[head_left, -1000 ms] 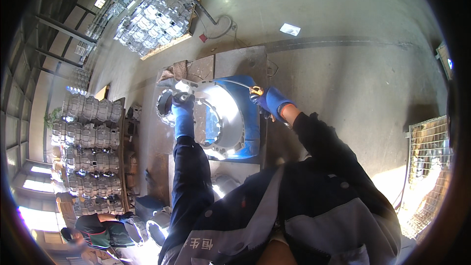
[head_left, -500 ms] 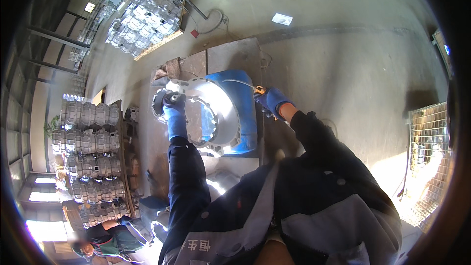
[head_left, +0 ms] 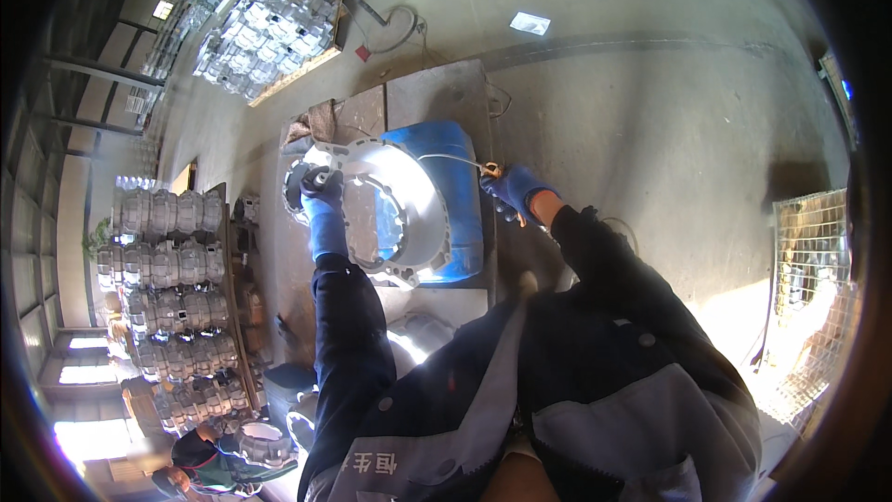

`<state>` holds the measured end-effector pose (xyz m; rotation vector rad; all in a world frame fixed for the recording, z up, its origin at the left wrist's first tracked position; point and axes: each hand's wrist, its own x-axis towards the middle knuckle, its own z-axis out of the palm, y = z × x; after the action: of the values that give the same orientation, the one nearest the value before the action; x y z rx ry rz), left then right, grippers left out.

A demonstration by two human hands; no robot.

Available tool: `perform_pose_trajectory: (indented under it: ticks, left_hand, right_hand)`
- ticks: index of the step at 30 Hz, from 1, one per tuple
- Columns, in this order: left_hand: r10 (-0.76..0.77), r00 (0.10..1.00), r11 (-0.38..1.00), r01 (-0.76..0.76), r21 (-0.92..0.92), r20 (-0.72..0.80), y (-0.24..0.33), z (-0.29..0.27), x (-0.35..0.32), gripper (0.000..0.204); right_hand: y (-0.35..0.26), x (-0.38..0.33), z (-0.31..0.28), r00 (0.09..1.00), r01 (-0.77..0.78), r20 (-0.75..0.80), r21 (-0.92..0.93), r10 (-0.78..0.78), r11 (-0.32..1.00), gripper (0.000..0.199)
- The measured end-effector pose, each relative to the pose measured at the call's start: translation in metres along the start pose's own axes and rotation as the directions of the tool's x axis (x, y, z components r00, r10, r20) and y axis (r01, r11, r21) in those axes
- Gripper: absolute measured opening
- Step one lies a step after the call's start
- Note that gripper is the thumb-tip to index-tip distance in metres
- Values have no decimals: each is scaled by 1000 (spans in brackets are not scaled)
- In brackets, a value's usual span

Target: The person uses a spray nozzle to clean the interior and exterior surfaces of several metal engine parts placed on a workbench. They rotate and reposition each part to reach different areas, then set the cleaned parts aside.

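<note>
A silvery cast-metal housing, ring-shaped with a wide opening and a bolt-holed flange, rests tilted on a blue plastic drum. My left hand, in a blue and dark glove, is closed on the housing's left side, by a smaller dark-rimmed round opening. To the right of the drum, my right hand, also gloved in blue, is wrapped round an orange air blow gun. Its long thin bent tube reaches left over the drum to the housing's inner wall. The tube's tip is hard to make out against the bright metal.
Under the drum is a worn metal-topped table with a brown cloth at its far left. Stacked housings stand left, more on a pallet far left. A wire cage stands right. A co-worker bends at lower left.
The whole view has shifted slightly. My hands keep their holds on the housing and the blow gun. At lower left the co-worker has moved, and a ring-shaped housing now shows beside them.
</note>
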<state>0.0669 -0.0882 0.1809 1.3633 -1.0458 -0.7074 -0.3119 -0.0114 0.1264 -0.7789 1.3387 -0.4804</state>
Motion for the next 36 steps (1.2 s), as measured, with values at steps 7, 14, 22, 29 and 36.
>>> perform_pose_trajectory:
  ticks: [7, 14, 22, 29, 36]
  left_hand:
    - [6, 1000, 1000, -5, -15, 14, -26, -33, 19, 32]
    - [-27, 995, 966, 51, 253, -99, -15, -3, 14, 39]
    - [-114, 991, 993, 116, 24, -71, -16, -21, 9, 43]
    - [-85, 822, 988, -2, -152, -564, 10, -62, -75, 34]
    - [-275, 757, 946, 102, -309, -593, 27, -47, -216, 35]
  right_hand:
    - [-8, 5, 10, 1000, 7, 28, -115, -4, 993, 38]
    - [15, -34, -27, 998, 49, 59, -332, -31, 942, 37]
    - [36, -133, -78, 921, 125, 389, -222, -30, 967, 26]
    - [-18, -179, -85, 853, 190, 504, -56, -137, 980, 36]
    - [-57, -110, 42, 754, 621, 576, -471, -315, 626, 31]
